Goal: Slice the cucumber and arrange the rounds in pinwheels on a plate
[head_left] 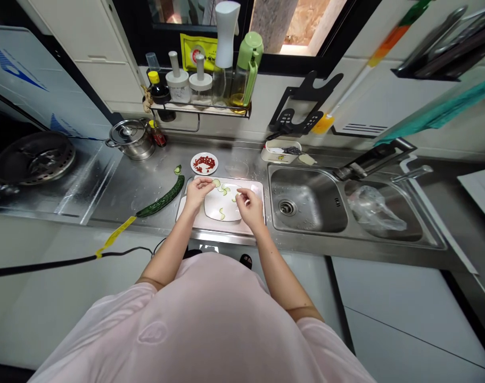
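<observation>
My left hand (198,191) pinches a thin cucumber slice (216,182) over the upper left of a white square plate (216,214). Across from it, my right hand (251,208) has its thumb and fingers pressed together at the plate's right edge, with a small piece of cucumber slice (234,198) at the fingertips. Several pale green cucumber slices (222,214) lie scattered on the plate, which sits on a light cutting board (248,227). Left of the board lies a dark green cucumber (162,201) with its cut end pointing away from me.
A small plate of chopped red pieces (204,164) stands behind the board, with cucumber end pieces (178,169) beside it. A lidded pot (132,139) is at the back left, a wok (33,158) farther left. The steel sink (309,201) is to the right; a seasoning shelf (202,109) hangs above.
</observation>
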Demonstrator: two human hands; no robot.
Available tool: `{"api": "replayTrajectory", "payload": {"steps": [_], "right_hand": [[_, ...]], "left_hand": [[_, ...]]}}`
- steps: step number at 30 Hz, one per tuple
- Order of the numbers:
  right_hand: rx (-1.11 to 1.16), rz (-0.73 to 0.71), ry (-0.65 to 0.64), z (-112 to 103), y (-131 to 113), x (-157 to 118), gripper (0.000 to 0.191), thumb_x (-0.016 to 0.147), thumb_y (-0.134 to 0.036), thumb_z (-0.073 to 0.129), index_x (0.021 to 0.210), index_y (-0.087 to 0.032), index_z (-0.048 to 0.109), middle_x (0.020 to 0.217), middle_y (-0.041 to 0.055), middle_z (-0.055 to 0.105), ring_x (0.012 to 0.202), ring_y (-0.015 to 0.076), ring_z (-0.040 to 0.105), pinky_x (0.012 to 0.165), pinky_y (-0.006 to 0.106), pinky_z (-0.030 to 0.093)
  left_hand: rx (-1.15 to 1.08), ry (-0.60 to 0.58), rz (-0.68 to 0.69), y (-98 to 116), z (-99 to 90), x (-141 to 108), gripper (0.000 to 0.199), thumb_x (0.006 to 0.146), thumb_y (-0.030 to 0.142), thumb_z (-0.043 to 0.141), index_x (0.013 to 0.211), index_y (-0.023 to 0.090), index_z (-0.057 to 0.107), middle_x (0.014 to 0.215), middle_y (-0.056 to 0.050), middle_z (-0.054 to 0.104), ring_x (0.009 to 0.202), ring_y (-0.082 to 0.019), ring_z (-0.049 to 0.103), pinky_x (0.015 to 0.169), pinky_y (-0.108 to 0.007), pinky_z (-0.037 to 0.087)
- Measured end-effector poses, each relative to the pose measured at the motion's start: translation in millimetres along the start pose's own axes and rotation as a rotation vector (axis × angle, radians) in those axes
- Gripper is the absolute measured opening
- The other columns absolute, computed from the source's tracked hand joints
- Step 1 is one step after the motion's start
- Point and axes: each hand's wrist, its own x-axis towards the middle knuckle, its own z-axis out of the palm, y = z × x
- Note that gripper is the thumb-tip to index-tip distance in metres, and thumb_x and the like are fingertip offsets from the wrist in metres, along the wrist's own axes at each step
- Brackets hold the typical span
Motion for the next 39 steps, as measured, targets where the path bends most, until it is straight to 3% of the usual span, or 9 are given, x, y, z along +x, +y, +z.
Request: {"api": "replayTrajectory", "payload": {"steps": [7,13,18,22,25,28,33,39], "right_hand": [[0.155,-0.03,-0.047,-3.9,-37.2,31.2,0.024,0.085,-0.036,0.055,0.099,-0.02,0.064,0.093,0.0038,0.066,0.084,0.0163,0.059,0.07,0.028,0.047],[0.201,-0.029,-0.136,4.8,-37.7,40.4,0.024,0.084,-0.042,0.056,0.087,-0.02,0.065,0.09,0.0033,0.066,0.087,0.017,0.058,0.068,0.027,0.046],[0.278,0.016,-0.106,8.6,-35.3,41.6,0.028,0.082,-0.046,0.057,0.076,-0.019,0.062,0.078,0.0011,0.063,0.077,0.0151,0.057,0.06,0.024,0.044],[0.334,0.078,-0.069,6.4,-36.1,43.0,0.028,0.081,-0.046,0.058,0.075,-0.019,0.06,0.073,-0.0008,0.061,0.07,0.0129,0.055,0.059,0.023,0.044],[0.337,0.073,-0.052,4.1,-36.9,44.3,0.028,0.082,-0.046,0.057,0.074,-0.018,0.06,0.072,-0.001,0.061,0.071,0.0124,0.056,0.063,0.024,0.045],[0.345,0.067,-0.062,2.7,-37.8,44.6,0.03,0.081,-0.047,0.057,0.073,-0.019,0.059,0.073,-0.0011,0.061,0.072,0.0125,0.056,0.064,0.024,0.045],[0.38,0.061,-0.108,1.0,-40.5,42.5,0.03,0.08,-0.048,0.058,0.076,-0.019,0.059,0.075,-0.0007,0.062,0.073,0.0127,0.056,0.065,0.024,0.045],[0.396,0.014,-0.179,-4.0,-44.0,40.3,0.028,0.081,-0.046,0.059,0.076,-0.018,0.061,0.08,0.0014,0.063,0.078,0.0143,0.058,0.066,0.024,0.044]], "left_hand": [[-0.017,-0.103,0.109,21.1,13.5,-15.2,0.03,0.06,0.03,0.08,0.082,0.016,0.065,0.076,-0.001,0.066,0.07,-0.009,0.06,0.071,-0.023,0.047],[0.025,-0.137,0.119,28.2,21.2,-21.7,0.028,0.061,0.031,0.08,0.08,0.015,0.065,0.076,-0.001,0.064,0.068,-0.009,0.058,0.068,-0.023,0.046],[0.018,-0.13,0.102,24.4,22.6,-21.8,0.031,0.061,0.033,0.08,0.083,0.016,0.065,0.078,-0.001,0.065,0.068,-0.009,0.058,0.065,-0.021,0.046],[-0.081,-0.152,-0.101,19.3,21.0,-22.7,0.034,0.07,0.046,0.073,0.085,0.017,0.062,0.074,-0.002,0.065,0.054,-0.005,0.05,0.046,-0.016,0.034],[-0.158,-0.317,-0.378,17.5,21.1,-25.8,0.046,0.073,0.062,0.063,0.08,0.016,0.061,0.07,-0.005,0.064,0.047,-0.004,0.046,0.037,-0.015,0.023],[-0.185,-0.491,-0.559,18.4,23.6,-29.2,0.062,0.074,0.075,0.05,0.078,0.015,0.063,0.069,-0.008,0.064,0.046,-0.006,0.046,0.035,-0.016,0.021],[-0.227,-0.542,-0.632,23.6,28.0,-28.9,0.065,0.075,0.077,0.045,0.074,0.014,0.063,0.065,-0.008,0.061,0.043,-0.007,0.045,0.034,-0.017,0.025],[-0.422,-0.52,-0.733,28.9,25.3,-25.8,0.039,0.08,0.055,0.06,0.077,0.016,0.059,0.063,-0.001,0.056,0.042,-0.004,0.042,0.033,-0.013,0.023]]}}
